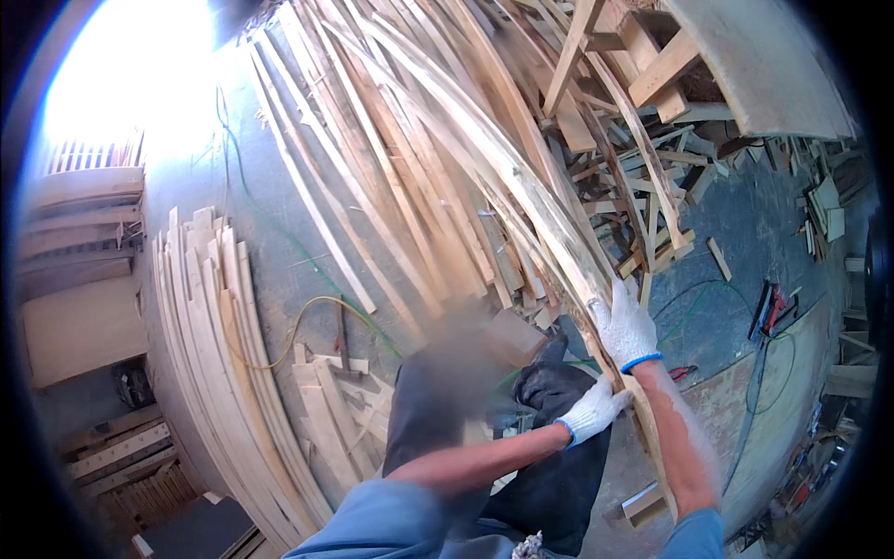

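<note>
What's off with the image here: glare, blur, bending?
Head view: white glare washes out upper left; a brown-grey smear partly hides the dark cloth trousers; long pale wooden boards curve at left, likely fisheye distortion; the white-gloved left hand and right hand look fairly clear.

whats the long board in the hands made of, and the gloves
Long board: wood, seemingly raw and unvarnished, since it is pale with darker streaks. Gloves: probably knitted fabric, cotton or synthetic unclear; matte white with blue at the cuff.
</note>
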A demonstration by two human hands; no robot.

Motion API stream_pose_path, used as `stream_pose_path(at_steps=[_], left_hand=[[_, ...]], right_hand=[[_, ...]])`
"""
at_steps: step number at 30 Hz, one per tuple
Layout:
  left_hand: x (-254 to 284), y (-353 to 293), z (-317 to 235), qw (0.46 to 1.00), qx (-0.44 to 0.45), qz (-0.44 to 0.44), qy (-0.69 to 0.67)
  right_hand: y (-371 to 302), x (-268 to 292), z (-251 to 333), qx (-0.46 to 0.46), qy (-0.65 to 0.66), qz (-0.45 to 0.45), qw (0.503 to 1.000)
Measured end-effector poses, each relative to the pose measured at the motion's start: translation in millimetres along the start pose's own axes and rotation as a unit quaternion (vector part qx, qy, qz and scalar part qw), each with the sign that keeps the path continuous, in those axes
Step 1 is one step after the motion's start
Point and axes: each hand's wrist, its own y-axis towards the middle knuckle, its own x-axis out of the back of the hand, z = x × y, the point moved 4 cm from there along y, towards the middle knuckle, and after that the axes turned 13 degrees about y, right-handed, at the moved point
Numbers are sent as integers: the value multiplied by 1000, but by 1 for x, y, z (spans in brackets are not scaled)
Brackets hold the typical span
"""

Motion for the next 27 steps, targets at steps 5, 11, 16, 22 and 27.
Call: stream_pose_path(at_steps=[5,11,16,22,27], left_hand=[[-47,-106,-25,998,68,10,-3],[-113,-222,-92,981,171,85,-34],[-135,-245,-124,959,250,125,36],[-116,-251,-145,970,183,119,106],[-69,-257,-186,929,80,247,264]], right_hand=[[-65,25,21,-72,32,75,994],[-122,48,50,-91,48,110,989],[-139,12,9,-91,263,121,953],[-143,0,17,-51,331,191,923],[-144,-16,0,64,290,194,935]])
